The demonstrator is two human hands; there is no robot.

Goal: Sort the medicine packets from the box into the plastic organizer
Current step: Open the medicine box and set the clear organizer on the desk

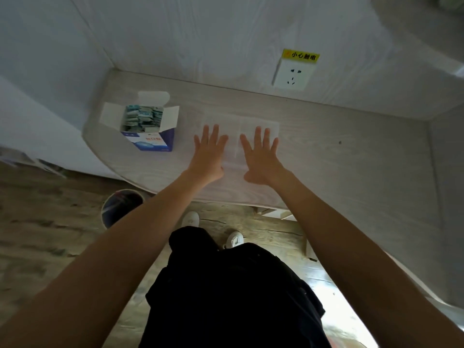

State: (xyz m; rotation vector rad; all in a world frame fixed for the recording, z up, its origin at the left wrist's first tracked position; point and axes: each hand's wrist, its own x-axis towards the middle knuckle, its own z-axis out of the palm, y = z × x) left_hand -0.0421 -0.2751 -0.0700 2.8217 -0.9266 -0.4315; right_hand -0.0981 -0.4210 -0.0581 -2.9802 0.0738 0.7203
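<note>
Left hand (209,153) and right hand (261,156) lay flat, fingers spread.
Both pressed the clear plastic organizer (241,126); open box (148,126) sat left, holding nothing.

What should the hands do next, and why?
Probably the left hand should reach to the open box and pinch one packet. Both hands, right hand too, lie flat and hold nothing over the clear organizer, and the box looks full.
</note>
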